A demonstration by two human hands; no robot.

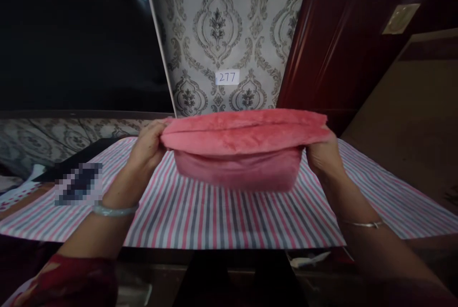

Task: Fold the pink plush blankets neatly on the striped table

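Observation:
A plush pink cloth (243, 138), folded in layers, is stretched between my two hands above a striped tablecloth (229, 221). My left hand (148, 142) is closed on its left end. At the opposite end, my right hand (324, 152) grips the right corner, with the fingers partly hidden behind the fabric. The lower fold hangs down and looks slightly blurred. Whether it touches the table cannot be made out.
Patterned wallpaper with a paper label (227, 77) reading 277 rises behind the table. A large black screen (78, 40) stands at the back left. Dark red wood panelling (322, 25) and a brown board (411, 107) are on the right. A pixelated dark object (79, 184) lies at the left.

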